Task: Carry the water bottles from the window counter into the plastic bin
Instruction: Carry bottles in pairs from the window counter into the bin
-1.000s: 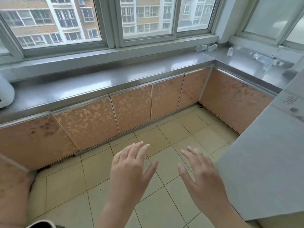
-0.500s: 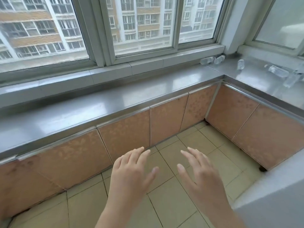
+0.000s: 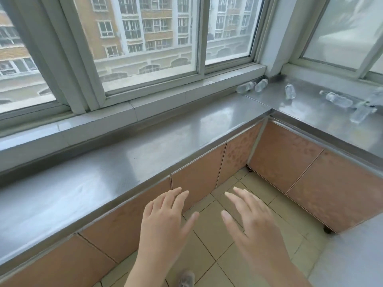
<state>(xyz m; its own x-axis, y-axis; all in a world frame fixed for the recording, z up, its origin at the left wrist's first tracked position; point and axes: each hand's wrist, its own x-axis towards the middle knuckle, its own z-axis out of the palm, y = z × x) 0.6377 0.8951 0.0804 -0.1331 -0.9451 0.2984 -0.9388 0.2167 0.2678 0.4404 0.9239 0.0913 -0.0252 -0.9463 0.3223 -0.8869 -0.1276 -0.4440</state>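
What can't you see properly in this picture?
- Plastic bin: nowhere in the head view, so its place is unknown.
- Water bottles in the counter corner: too small and clear to read labels or fill.
- Bottles at the right edge: blurred and overlapping, so the count is unsure.
- Shoe: cut off by the bottom edge.

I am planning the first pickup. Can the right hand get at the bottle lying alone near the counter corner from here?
Probably not yet. The right hand is open over the floor, well short of that water bottle. Nothing blocks the way across the steel counter; stepping closer should be enough.
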